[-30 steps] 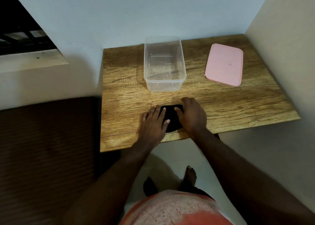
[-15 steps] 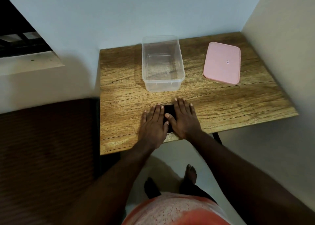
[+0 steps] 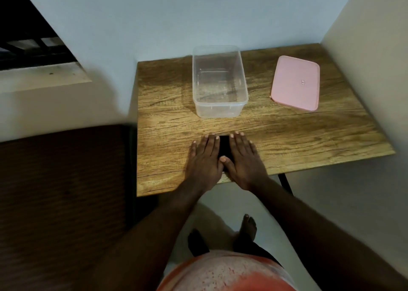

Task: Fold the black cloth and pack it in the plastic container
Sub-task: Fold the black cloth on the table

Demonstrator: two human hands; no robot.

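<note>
Left hand [image 3: 204, 158]: flat, palm down, fingers spread and released — pressing on the left part of the cloth, gripping nothing.

Black cloth [image 3: 224, 146]: folded small, lying on the wooden table [image 3: 163, 123] near its front edge; only a dark strip shows in the gap between the two hands, the rest hidden under the palms. The visible strip runs away from the person, toward the container; the true long axis of the bundle cannot be told.

Right hand [image 3: 242, 158]: likewise flat and open, fingers extended, thumb tip touching the left hand — resting on the right part of the cloth, holding nothing.

Key relation: the cloth sits directly beneath both palms, and the container stands straight ahead of the fingertips, a little apart. Both hands are about equally near; judged from this, the packing move is a lift and a short carry forward.

Plastic container [image 3: 219, 81]: clear, rectangular, open-topped, long axis pointing away from the person; nothing inside.

Pink lid [image 3: 295, 83]: lying flat on the table, well to the right of the container, apart from it.

Stage: folding looks finished or nearly so; packing not yet done.
</note>
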